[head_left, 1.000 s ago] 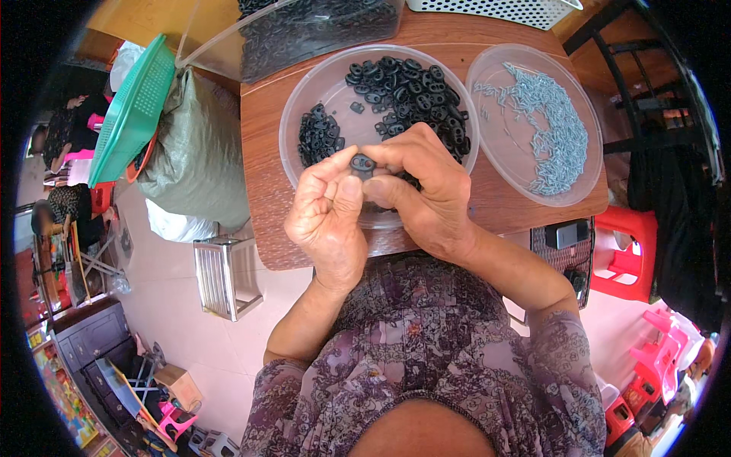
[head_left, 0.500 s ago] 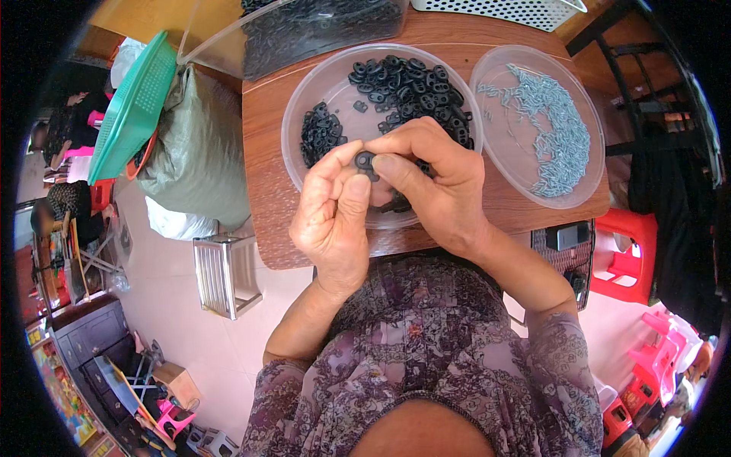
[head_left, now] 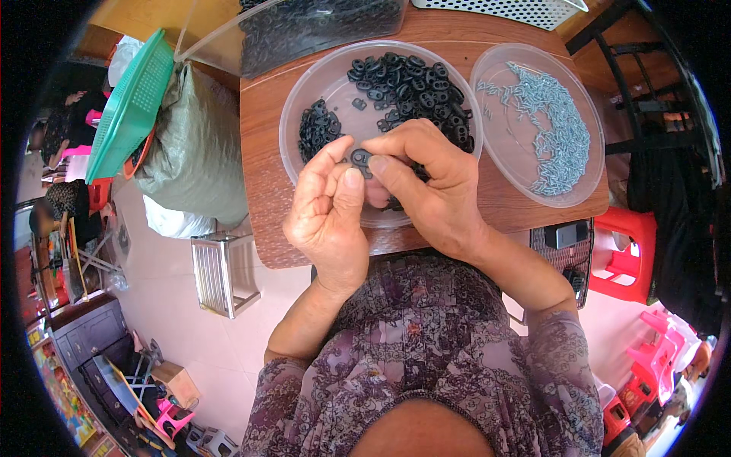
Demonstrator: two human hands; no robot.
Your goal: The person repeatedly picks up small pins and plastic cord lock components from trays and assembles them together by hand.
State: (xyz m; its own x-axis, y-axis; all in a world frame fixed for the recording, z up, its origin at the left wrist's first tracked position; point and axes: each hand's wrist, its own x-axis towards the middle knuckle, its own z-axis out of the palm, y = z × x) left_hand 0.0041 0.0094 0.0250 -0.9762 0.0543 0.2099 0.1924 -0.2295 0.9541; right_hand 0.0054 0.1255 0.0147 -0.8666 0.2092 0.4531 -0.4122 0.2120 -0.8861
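Note:
Over the near part of a round clear tub (head_left: 288, 114), my two hands meet at a small black two-hole plastic piece (head_left: 360, 158). The thumb and forefinger of my right hand (head_left: 430, 175) pinch its right side. My left hand (head_left: 327, 213) has its thumb and forefinger around the left edge of the piece, the other fingers curled in. Inside the tub, a large heap of black two-hole pieces (head_left: 411, 87) lies at the back and right. A smaller heap of little black parts (head_left: 318, 128) lies at the left, with one loose part (head_left: 359, 103) between them.
Right of the tub, a shallow clear dish (head_left: 487, 145) holds many small silvery-blue metal parts (head_left: 560, 129). At the back stand a clear bin of black pieces (head_left: 324, 34) and a white perforated basket (head_left: 518, 11). A stuffed sack (head_left: 190, 152) and metal stool (head_left: 217, 274) are left of the wooden table (head_left: 274, 228).
Both hands have shifted slightly left with the black piece between them. The left thumb and forefinger have drawn a little away toward the left. The heaps look the same.

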